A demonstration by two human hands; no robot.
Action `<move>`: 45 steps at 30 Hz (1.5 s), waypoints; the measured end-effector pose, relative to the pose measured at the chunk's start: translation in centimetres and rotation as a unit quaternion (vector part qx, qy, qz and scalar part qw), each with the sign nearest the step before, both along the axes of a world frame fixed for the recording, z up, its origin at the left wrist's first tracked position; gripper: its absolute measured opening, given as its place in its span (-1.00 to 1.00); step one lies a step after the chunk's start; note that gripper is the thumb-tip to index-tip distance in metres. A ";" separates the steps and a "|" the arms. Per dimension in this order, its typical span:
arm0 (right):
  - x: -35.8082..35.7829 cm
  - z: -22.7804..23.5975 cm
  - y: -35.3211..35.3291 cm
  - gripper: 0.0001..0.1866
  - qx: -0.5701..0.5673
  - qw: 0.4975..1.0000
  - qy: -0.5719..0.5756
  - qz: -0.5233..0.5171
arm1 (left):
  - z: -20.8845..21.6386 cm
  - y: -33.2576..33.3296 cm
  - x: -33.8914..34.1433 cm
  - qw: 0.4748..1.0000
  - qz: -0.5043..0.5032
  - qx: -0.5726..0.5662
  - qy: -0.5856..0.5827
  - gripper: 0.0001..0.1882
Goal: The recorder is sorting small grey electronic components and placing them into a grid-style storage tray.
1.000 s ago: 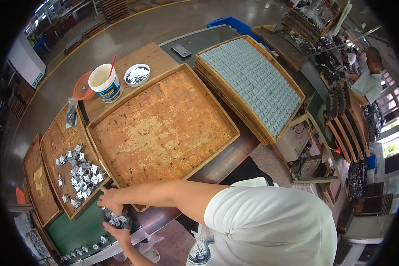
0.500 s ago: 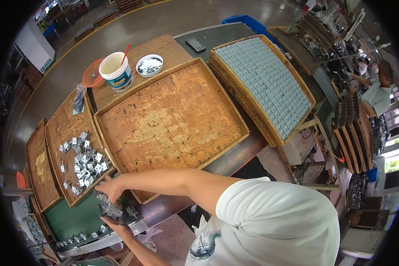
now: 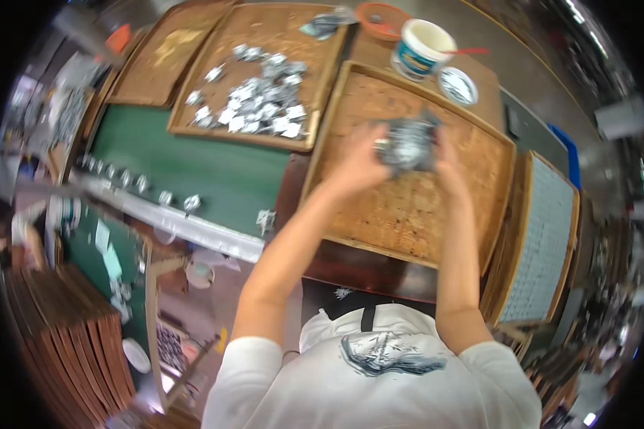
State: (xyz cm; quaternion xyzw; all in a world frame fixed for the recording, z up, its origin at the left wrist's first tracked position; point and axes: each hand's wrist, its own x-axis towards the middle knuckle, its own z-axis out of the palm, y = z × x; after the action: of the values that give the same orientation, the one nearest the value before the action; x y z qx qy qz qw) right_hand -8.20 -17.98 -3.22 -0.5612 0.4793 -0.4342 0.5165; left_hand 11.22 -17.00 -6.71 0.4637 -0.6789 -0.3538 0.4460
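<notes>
The left hand (image 3: 363, 161) and right hand (image 3: 448, 161), partly curled, grip a blurred bundle of grey metal parts (image 3: 409, 144) between them above the wooden tray (image 3: 393, 214).

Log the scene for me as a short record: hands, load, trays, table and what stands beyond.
Left hand: on the left of the clump of metal parts
Right hand: on its right
Load: blurred, held over the big wooden tray
Left tray: holds a pile of parts
Green table: small parts along its near edge
Beyond: white bucket, orange basin
</notes>
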 end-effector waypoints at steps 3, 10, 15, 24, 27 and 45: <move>-3.9 -1.5 -0.1 -0.35 0.043 0.993 -0.086 -0.063 | -2.3 -2.2 -6.3 0.996 -0.016 -0.031 0.077 -0.45; -7.8 -2.1 -4.6 -0.59 0.033 0.952 0.036 -0.303 | 2.0 -1.5 -5.5 0.984 0.173 -0.001 0.052 -0.52; -0.4 1.7 -0.9 -0.55 -0.147 0.863 0.443 -0.195 | 1.7 5.9 10.1 0.911 0.274 -0.028 -0.308 -0.45; 20.7 -3.0 9.8 -0.61 -0.268 0.773 0.459 0.346 | -2.0 10.6 33.5 0.726 0.418 0.132 -0.530 -0.02; 23.6 -5.2 10.3 -0.60 -0.213 0.793 0.448 0.354 | -4.5 10.8 37.8 0.738 0.462 0.186 -0.455 -0.04; 27.2 -6.3 11.3 -0.69 0.244 0.963 -0.110 0.013 | -7.9 9.6 18.4 0.887 0.421 0.015 0.186 -0.76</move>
State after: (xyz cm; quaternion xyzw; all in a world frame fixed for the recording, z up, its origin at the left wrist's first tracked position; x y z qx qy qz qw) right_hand 18.97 -6.67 -9.54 -0.3730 0.5034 -0.3570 0.6928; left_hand 29.60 -7.36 -14.56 0.6383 -0.3188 -0.2225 0.6644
